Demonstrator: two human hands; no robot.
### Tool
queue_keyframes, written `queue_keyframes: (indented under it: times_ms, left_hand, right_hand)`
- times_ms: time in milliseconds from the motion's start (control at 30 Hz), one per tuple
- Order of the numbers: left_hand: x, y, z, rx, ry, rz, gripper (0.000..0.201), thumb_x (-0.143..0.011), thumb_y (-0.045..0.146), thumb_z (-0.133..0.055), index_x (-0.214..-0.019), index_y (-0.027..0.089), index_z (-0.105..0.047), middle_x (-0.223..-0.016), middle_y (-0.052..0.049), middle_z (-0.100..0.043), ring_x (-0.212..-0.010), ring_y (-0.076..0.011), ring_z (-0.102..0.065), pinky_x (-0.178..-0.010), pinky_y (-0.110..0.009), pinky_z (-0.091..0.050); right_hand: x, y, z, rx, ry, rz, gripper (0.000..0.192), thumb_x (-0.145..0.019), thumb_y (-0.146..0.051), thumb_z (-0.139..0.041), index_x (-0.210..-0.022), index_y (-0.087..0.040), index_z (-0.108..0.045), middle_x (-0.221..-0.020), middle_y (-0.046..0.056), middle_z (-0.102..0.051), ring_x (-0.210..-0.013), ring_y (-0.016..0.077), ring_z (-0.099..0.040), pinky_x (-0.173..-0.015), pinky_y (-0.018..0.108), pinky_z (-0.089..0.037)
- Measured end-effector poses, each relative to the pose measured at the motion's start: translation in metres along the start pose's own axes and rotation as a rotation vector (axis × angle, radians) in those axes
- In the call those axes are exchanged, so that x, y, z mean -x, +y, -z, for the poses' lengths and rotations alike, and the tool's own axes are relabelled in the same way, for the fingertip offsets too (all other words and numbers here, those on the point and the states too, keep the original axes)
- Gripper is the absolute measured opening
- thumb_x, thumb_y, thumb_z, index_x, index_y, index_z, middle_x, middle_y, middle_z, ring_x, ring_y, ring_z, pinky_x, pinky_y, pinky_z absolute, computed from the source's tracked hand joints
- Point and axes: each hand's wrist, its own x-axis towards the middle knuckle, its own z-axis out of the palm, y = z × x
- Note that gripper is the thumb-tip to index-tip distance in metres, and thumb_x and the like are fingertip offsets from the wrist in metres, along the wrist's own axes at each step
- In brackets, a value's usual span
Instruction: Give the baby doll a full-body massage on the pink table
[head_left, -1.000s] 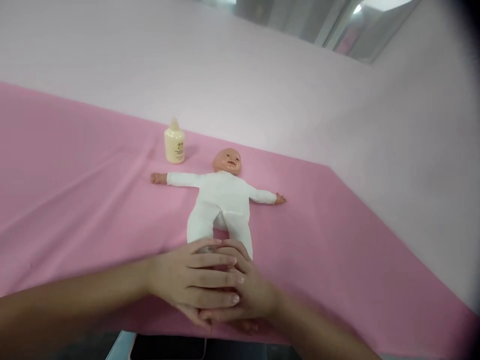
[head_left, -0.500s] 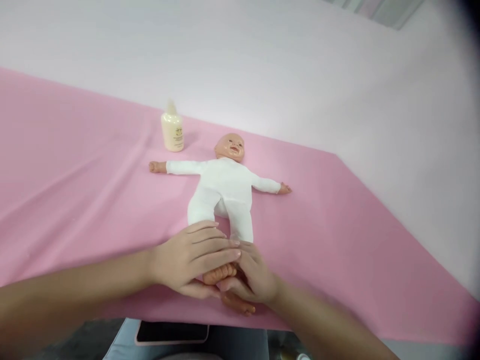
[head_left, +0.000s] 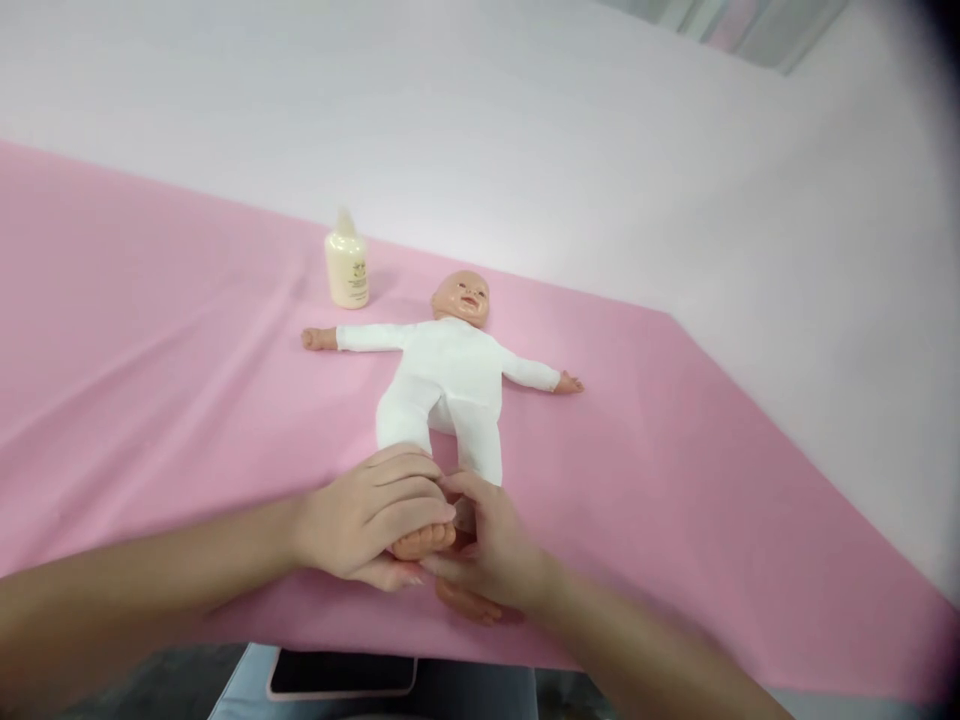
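"Doll point(head_left: 459, 355) first: where does it lie?"

"Face up on the pink cloth point(head_left: 637, 480), head away from the person, arms stretched out sideways, legs toward the person, dressed in a white suit point(head_left: 409, 402)."

"And the left hand point(head_left: 375, 515)?"

"At the doll's legs. Its fingers lie folded together over one foot point(head_left: 424, 541), thumb below, so the foot is clasped with its toes showing."

"What about the right hand point(head_left: 504, 545)?"

"Just beside that same foot, its forefinger meeting the left hand's fingers. It is curved, thumb set apart from forefinger. Whether it grips that foot too, I can't tell."

"The other foot point(head_left: 466, 602)?"

"Below the right hand, closer to the person than the rest of the doll."

"Where does the bottle point(head_left: 348, 272) stand?"

"Upright on the cloth, just beyond the doll's outstretched arm and left of its head, as the person sees it."

"And nearer the person than the doll?"

"A dark flat device point(head_left: 341, 673) with a pink rim, past the cloth's edge."
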Motion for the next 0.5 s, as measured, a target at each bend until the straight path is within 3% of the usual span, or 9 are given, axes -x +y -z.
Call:
queue_keyframes:
  times_ms: [133,267,400,500]
  left_hand:
    - [-0.001,0.004,-0.001,0.011,0.008,-0.042,0.029,-0.097,0.038,-0.039,-0.109,0.015,-0.051,-0.088,-0.010,-0.067,-0.094,-0.0227,-0.061,-0.090,-0.044,-0.052]
    - [-0.003,0.009,-0.002,0.013,0.037,-0.050,0.021,-0.091,0.024,-0.047,-0.109,0.015,-0.051,-0.090,-0.010,-0.069,-0.095,-0.0224,-0.062,-0.096,-0.043,-0.050]
    - [-0.008,0.014,-0.004,0.040,0.068,-0.010,0.027,-0.085,0.014,-0.052,-0.112,0.016,-0.051,-0.091,-0.008,-0.071,-0.092,-0.0197,-0.065,-0.097,-0.040,-0.050]
    - [-0.009,0.017,-0.005,0.098,0.084,0.060,0.033,-0.087,0.020,-0.058,-0.119,0.018,-0.050,-0.090,-0.005,-0.073,-0.090,-0.0165,-0.067,-0.096,-0.032,-0.052]
  right_hand:
    - [-0.001,-0.002,0.004,0.001,-0.012,-0.027,0.061,-0.079,-0.038,-0.069,-0.131,-0.023,-0.040,-0.082,0.000,-0.065,-0.062,0.0134,-0.060,-0.053,0.025,-0.049]
    - [0.000,0.002,0.005,0.011,-0.038,0.116,0.072,-0.085,-0.034,-0.062,-0.144,-0.025,-0.022,-0.087,0.002,-0.069,-0.068,0.0155,-0.065,-0.060,0.027,-0.053]
    - [0.001,0.004,0.005,0.086,-0.043,0.239,0.080,-0.088,-0.034,-0.058,-0.150,-0.023,-0.009,-0.104,0.008,-0.070,-0.082,0.0197,-0.070,-0.070,0.031,-0.056]
    - [0.002,0.000,0.005,0.132,-0.058,0.266,0.084,-0.089,-0.039,-0.057,-0.152,-0.021,-0.003,-0.119,0.014,-0.066,-0.091,0.0221,-0.070,-0.075,0.034,-0.057]
